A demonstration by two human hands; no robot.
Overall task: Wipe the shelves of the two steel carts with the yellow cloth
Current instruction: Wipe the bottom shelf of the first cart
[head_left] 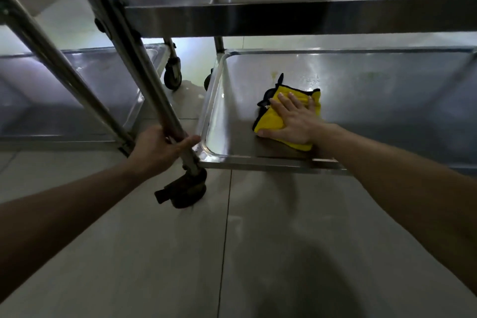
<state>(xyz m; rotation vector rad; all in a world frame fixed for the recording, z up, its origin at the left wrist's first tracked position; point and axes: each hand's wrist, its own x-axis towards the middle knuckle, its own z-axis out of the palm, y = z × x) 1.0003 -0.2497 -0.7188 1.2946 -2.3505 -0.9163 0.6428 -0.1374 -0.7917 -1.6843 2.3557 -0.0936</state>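
with the right hand (293, 121) spread flat on the yellow cloth (273, 121) near the bottom shelf's (374, 100) front left corner and the left hand (157, 148) gripping the cart post (144, 80), a hard push could roll the cart.

The single head-worn camera looked forward and steeply down (wide-angle, bending the edges) from close above the cart's bottom shelf (361, 100) and the tiled floor (258, 240).
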